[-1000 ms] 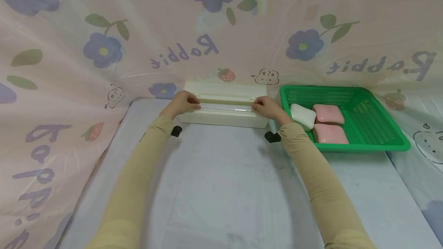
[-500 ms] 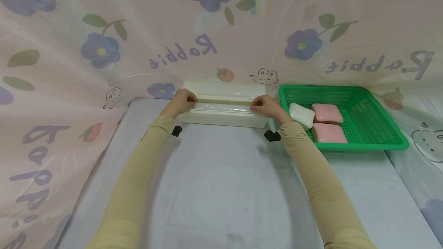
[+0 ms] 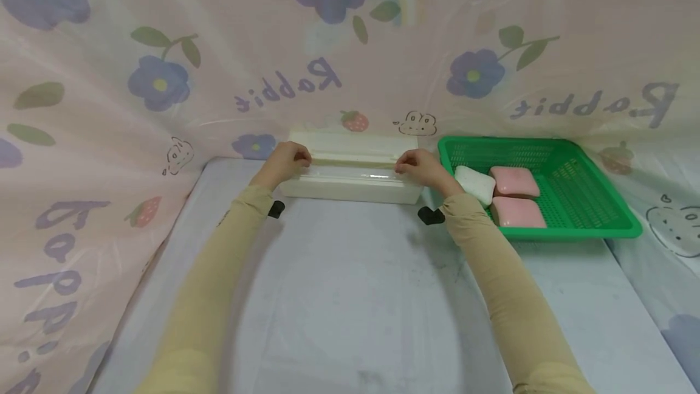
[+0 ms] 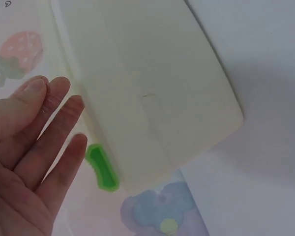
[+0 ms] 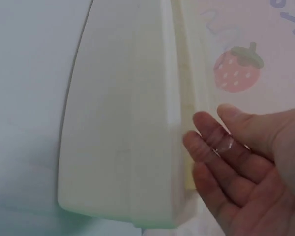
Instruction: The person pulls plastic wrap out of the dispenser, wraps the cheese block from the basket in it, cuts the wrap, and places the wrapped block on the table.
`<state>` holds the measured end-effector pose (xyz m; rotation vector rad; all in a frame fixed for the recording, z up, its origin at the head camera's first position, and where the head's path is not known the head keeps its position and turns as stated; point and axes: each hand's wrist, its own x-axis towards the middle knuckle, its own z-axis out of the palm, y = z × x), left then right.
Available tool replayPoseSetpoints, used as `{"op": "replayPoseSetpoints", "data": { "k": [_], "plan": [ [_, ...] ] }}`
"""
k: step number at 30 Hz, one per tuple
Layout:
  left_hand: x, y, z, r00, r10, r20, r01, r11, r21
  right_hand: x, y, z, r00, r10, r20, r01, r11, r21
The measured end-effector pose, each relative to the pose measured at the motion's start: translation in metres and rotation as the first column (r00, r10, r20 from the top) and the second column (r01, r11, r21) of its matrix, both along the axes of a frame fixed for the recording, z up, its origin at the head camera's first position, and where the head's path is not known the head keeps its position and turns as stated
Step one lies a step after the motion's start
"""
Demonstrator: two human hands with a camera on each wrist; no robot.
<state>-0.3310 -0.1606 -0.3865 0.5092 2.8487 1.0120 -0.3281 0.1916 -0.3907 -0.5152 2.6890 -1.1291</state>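
A white cling film dispenser (image 3: 350, 190) stands at the back of the table, its lid (image 3: 355, 141) raised behind it. Clear, shiny cling film (image 3: 350, 172) stretches across the top between both hands. My left hand (image 3: 284, 163) pinches the film at the left end between thumb and forefinger; the other fingers are spread in the left wrist view. At the right end my right hand (image 3: 421, 169) pinches it likewise, and a glossy bit of film (image 5: 226, 145) shows across its fingers. A small green piece (image 4: 103, 167) sits at the dispenser's edge, near the left fingers.
A green plastic basket (image 3: 579, 233) stands to the right, close to the right forearm. In it lie a white soap-like block (image 3: 474, 185) and two pink ones (image 3: 514, 181). A patterned curtain (image 3: 229, 35) hangs right behind the dispenser. Black wrist pieces (image 3: 431, 216) hang under the wrists.
Both hands have shifted slightly back toward the raised lid, the left a little more, still pinching the film. The dispenser and the basket stay where they were; the head view has shifted slightly.
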Motion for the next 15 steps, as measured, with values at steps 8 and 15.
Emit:
{"op": "replayPoseSetpoints", "data": {
  "k": [8,15],
  "plan": [
    [0.002,-0.005,0.01,0.999,-0.053,0.008,0.052,0.998,0.017,0.008,0.0,0.01,1.0,0.015,0.026,-0.013,0.996,-0.083],
    [0.007,-0.011,0.026,0.996,-0.093,-0.013,0.093,0.995,0.043,0.013,0.003,0.024,1.0,0.006,-0.012,-0.008,0.992,-0.13]
  ]
}}
